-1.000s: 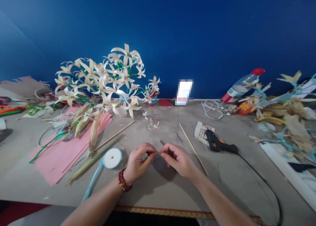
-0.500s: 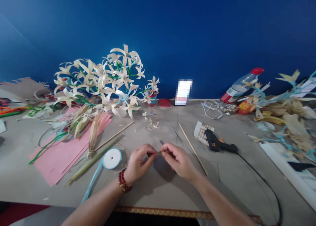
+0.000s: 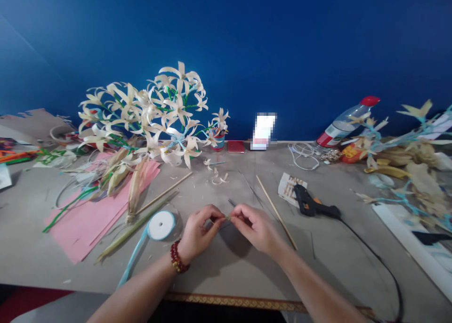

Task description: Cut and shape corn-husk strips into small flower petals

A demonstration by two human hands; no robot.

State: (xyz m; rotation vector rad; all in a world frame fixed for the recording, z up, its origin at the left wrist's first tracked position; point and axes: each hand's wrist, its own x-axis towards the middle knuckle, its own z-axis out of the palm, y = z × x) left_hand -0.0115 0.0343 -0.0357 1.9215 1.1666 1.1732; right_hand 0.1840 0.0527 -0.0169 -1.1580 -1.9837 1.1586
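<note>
Fingertips of my left hand (image 3: 200, 226) and my right hand (image 3: 254, 229) meet in a pinch over the middle of the table. Between them is a small, thin greenish-brown piece (image 3: 228, 218), too small and too covered to name. A red bead bracelet (image 3: 177, 257) circles my left wrist. Left of that hand lies a roll of light blue tape (image 3: 161, 225), its loose end trailing toward the front edge. A dark thin tool tip (image 3: 231, 202) shows just behind my fingers. To the right, a wooden stick (image 3: 276, 212) lies slantwise.
White flowers (image 3: 176, 109) on green stems stand at the back left, above pink paper (image 3: 81, 233) and dried husks (image 3: 137, 186). On the right lie a black glue gun (image 3: 312, 204) with its cord, a leaning bottle (image 3: 344, 120) and blue-wrapped stems (image 3: 399, 198).
Both hands stay almost in place, still pinching the small piece, with only slight finger movement. The whole view has shifted a little.
</note>
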